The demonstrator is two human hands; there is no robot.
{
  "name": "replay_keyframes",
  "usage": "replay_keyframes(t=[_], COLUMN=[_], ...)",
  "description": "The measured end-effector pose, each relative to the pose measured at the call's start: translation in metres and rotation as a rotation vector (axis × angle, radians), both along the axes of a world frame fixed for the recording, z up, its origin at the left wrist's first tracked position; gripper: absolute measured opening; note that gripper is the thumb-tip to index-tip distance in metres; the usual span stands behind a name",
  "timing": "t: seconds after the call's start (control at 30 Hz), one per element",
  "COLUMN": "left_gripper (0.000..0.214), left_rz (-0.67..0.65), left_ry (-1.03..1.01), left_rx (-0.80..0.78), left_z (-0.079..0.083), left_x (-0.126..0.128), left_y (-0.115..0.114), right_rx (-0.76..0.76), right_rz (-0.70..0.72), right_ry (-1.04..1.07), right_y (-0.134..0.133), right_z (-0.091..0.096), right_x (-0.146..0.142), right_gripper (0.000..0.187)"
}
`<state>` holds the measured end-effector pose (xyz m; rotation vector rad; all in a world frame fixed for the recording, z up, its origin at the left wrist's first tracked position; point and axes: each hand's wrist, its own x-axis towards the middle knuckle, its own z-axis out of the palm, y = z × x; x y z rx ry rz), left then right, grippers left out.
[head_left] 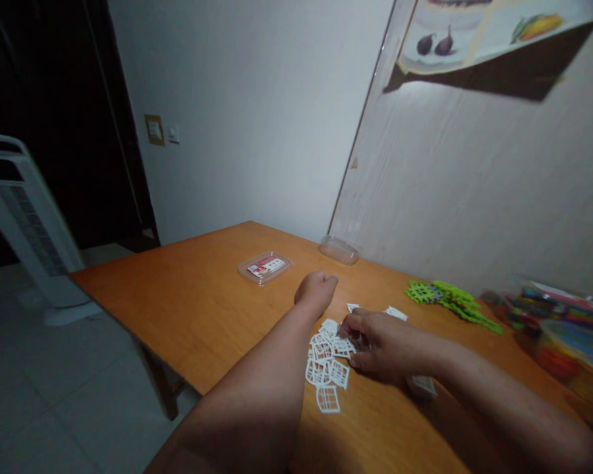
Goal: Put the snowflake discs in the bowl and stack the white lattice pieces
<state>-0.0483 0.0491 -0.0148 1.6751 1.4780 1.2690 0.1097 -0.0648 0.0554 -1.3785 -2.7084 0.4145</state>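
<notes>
My left hand is closed in a fist above the table, beyond the white pieces. Whatever its fingers hold, if anything, is hidden. My right hand reaches in from the right with curled fingers, its fingertips at a white plastic window-shaped lattice piece on the right side of a loose pile. Several similar flat pieces overlap between my forearms, and one lattice piece lies at the near end. Another white piece shows behind my right hand, and a further piece is partly under my right wrist.
On the wooden table lies a clear plastic lid with a label. A clear tray stands by the wall. Green plastic lattice pieces and a blurred tub are at right. A white upright appliance stands left.
</notes>
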Motion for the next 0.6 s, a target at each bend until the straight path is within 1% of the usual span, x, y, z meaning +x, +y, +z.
replay_keyframes(t=[0.1, 0.23, 0.3, 0.43, 0.6], left_gripper=[0.042, 0.042, 0.042, 0.042, 0.042], left_rz=[0.011, 0.014, 0.023, 0.03, 0.034], left_ry=[0.03, 0.046, 0.049, 0.041, 0.052], left_rx=[-0.01, 0.0, -0.007, -0.022, -0.03], left_z=[0.0012, 0.0005, 0.0007, 0.0021, 0.0016], left_x=[-0.0003, 0.0, 0.0, -0.0002, -0.0002], left_y=[-0.0012, -0.0017, -0.0024, -0.0044, -0.004], right_rx=[-0.044, -0.14, -0.149, -0.149, -0.181], right_rz=[0.005, -0.037, -0.054, -0.045, -0.04], right_ry=[0.007, 0.06, 0.079, 0.066, 0.085], right_y=[0.0024, 0.0031, 0.0032, 0.0022, 0.002], right_z=[-0.0004, 0.0015, 0.0024, 0.001, -0.0007], right_x=[-0.0006, -0.0021, -0.0037, -0.0052, -0.001], right_gripper=[0.028, 0.027, 0.025, 0.023, 0.032])
